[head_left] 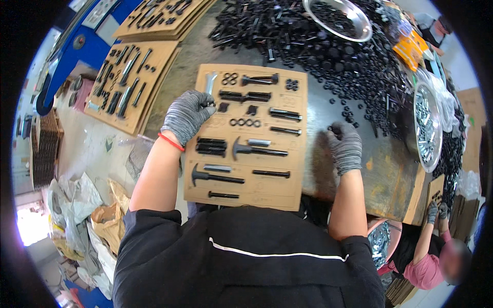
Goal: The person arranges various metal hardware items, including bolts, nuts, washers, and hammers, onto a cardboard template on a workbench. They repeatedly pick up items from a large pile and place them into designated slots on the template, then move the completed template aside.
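Observation:
A cardboard sheet [267, 196] lies in front of me with black hardware laid out in groups. My left hand [186, 117], in a grey knit glove, is over its left edge. Its fingers are pinched, and what they hold, if anything, is too small to make out. Near them are a silver open-end wrench [210, 82] and black rings [229, 78]. Lower on the sheet lie black T-shaped bolts [262, 151], a silver pin [259, 142] and long bolts [271, 174]. My right hand [345, 148], gloved too, is curled closed over the metal table, beside loose black nuts [349, 113].
Black bolts [257, 25] heap across the table's far side, around a steel bowl [362, 33]. A second bowl [429, 126] holds silver parts. Filled cardboard sheets [146, 95] are stacked at left. An orange packet [409, 50] lies at right. A gloved co-worker [423, 267] works at lower right.

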Demonstrator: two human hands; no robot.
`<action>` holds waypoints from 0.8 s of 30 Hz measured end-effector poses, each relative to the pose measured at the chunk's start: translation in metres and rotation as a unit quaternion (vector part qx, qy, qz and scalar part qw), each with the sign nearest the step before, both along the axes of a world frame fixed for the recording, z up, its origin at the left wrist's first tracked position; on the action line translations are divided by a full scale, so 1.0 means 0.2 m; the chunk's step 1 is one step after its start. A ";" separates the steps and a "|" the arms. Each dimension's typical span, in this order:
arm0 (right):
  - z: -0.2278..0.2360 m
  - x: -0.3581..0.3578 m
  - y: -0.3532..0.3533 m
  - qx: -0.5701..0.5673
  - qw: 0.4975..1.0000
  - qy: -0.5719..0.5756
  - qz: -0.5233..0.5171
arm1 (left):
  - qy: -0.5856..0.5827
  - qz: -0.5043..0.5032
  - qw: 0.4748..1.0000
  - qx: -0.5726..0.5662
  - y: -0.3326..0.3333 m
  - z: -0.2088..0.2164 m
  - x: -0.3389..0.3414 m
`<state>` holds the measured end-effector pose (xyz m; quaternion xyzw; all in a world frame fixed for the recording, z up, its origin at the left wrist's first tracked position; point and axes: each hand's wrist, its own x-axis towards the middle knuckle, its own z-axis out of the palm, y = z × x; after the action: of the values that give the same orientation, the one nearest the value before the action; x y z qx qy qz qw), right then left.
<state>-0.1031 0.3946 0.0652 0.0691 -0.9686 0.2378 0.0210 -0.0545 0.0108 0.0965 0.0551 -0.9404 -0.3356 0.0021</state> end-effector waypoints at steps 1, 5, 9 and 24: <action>0.04 0.03 -0.15 0.010 0.998 0.029 0.059 | -0.024 0.007 1.000 0.008 -0.07 -0.01 0.06; 0.04 0.08 -0.71 -0.037 0.968 0.029 0.245 | -0.025 -0.130 0.983 -0.124 -0.13 -0.09 0.11; 0.03 0.08 -1.14 0.076 0.939 -0.023 0.335 | 0.004 -0.109 0.992 -0.059 -0.16 -0.15 0.11; 0.06 0.09 -0.93 -0.004 0.966 0.057 0.252 | 0.129 -0.048 0.990 0.038 -0.20 -0.18 0.20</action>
<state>-0.0845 0.2082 0.0777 0.3239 -0.9164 0.2346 0.0162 -0.0143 -0.0299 0.0612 -0.0337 -0.9205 -0.3746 0.1057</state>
